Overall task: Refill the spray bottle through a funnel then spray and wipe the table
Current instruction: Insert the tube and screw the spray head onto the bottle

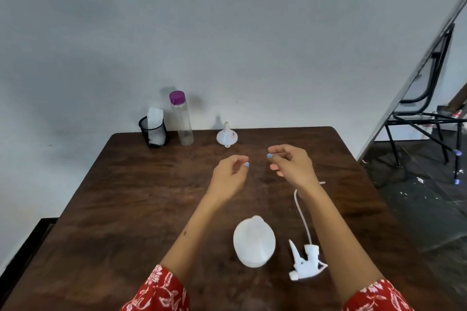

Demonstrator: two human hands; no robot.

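Note:
The white spray bottle body (pixel 254 241) stands uncapped on the brown table (pixel 126 197), near me. Its white trigger head (pixel 304 264) lies to the right with its thin tube (pixel 303 217) stretching away. A white funnel (pixel 227 136) rests upside down at the far edge, spout up. Left of it stands a clear water bottle with a purple cap (pixel 182 118). My left hand (pixel 231 174) and my right hand (pixel 290 164) hover over the table's middle, fingers loosely curled, holding nothing.
A black mesh cup (pixel 153 134) with white tissue inside stands at the far left corner by the wall. A black-framed chair (pixel 424 113) is off to the right on the dark floor. The table's right edge runs close to my right arm.

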